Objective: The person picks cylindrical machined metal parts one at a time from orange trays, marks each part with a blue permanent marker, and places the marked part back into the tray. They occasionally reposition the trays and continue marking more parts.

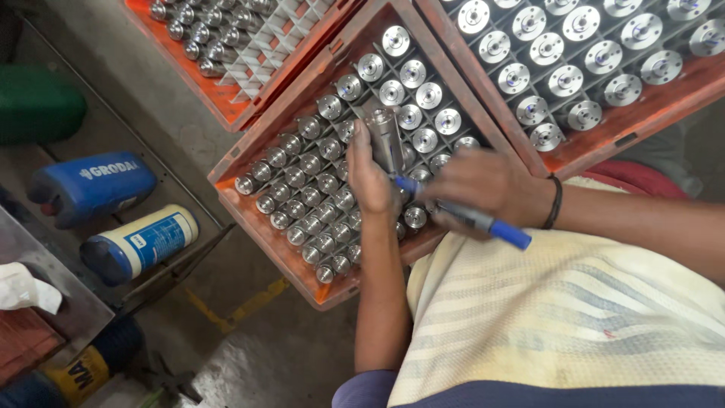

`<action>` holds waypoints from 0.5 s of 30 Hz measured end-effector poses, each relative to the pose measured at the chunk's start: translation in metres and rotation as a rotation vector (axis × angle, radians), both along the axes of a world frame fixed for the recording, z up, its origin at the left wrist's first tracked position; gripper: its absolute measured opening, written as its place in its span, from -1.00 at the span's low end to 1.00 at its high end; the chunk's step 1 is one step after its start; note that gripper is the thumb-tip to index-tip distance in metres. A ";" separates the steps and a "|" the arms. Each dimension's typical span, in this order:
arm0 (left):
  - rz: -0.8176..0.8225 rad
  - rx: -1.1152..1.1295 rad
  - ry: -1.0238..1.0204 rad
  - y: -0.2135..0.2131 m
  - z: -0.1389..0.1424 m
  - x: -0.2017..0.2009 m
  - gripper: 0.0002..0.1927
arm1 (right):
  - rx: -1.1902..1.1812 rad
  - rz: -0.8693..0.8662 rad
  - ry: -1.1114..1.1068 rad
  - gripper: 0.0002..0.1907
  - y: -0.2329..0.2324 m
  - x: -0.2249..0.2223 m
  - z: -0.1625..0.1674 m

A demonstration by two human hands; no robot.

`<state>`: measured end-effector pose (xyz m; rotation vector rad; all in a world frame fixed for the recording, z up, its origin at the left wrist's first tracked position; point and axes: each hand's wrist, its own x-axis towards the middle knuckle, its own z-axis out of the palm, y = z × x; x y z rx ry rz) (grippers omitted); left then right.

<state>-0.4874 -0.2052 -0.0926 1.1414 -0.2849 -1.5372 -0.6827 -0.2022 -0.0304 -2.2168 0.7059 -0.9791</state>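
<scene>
While left hand [370, 177] grips metal cylinder [385, 140] | orange crate [249, 219] underneath | right hand [476, 185] holds blue marker [483, 223]

I see a blue jerrycan [91, 189] beside a blue-and-white bottle [140, 243] on the floor, a green container [38, 102] behind, a white rag [26, 291], and a striped cloth [566, 317].

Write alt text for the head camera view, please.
The left hand holds up a shiny metal cylinder while the right hand touches a blue marker to it, above an orange crate full of similar cylinders.
</scene>
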 end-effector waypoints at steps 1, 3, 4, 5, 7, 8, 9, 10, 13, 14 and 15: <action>-0.024 -0.030 -0.029 0.000 0.001 0.001 -0.58 | -0.007 0.057 0.013 -0.74 0.002 0.000 -0.002; -0.065 -0.081 -0.083 -0.001 0.003 0.002 -0.50 | 0.036 -0.072 -0.117 -0.77 0.007 -0.001 -0.005; -0.093 -0.096 -0.125 -0.001 0.003 0.002 -0.54 | 0.060 -0.138 -0.180 -0.78 0.008 -0.002 -0.006; -0.121 -0.115 -0.168 -0.002 0.003 0.002 -0.56 | 0.052 -0.090 -0.129 -0.79 0.010 -0.002 -0.008; -0.159 -0.141 -0.191 -0.002 0.000 0.002 -0.56 | 0.030 -0.004 -0.025 -0.81 0.012 -0.003 -0.012; -0.168 -0.147 -0.167 -0.002 -0.002 0.001 -0.55 | 0.038 -0.045 -0.064 -0.80 0.013 -0.003 -0.013; -0.174 -0.153 -0.145 -0.002 -0.003 0.002 -0.53 | 0.044 -0.083 -0.104 -0.80 0.013 -0.003 -0.014; -0.166 -0.151 -0.068 -0.001 -0.004 0.002 -0.53 | 0.052 -0.117 -0.146 -0.79 0.014 -0.002 -0.015; -0.159 -0.171 0.058 -0.002 -0.001 0.005 -0.56 | 0.111 -0.045 -0.047 -0.81 0.015 -0.001 -0.015; -0.180 -0.208 0.043 -0.004 0.002 0.007 -0.60 | 0.104 -0.059 -0.066 -0.80 0.015 -0.001 -0.015; -0.203 -0.245 0.030 -0.006 0.005 0.009 -0.62 | 0.095 -0.073 -0.082 -0.79 0.015 -0.001 -0.014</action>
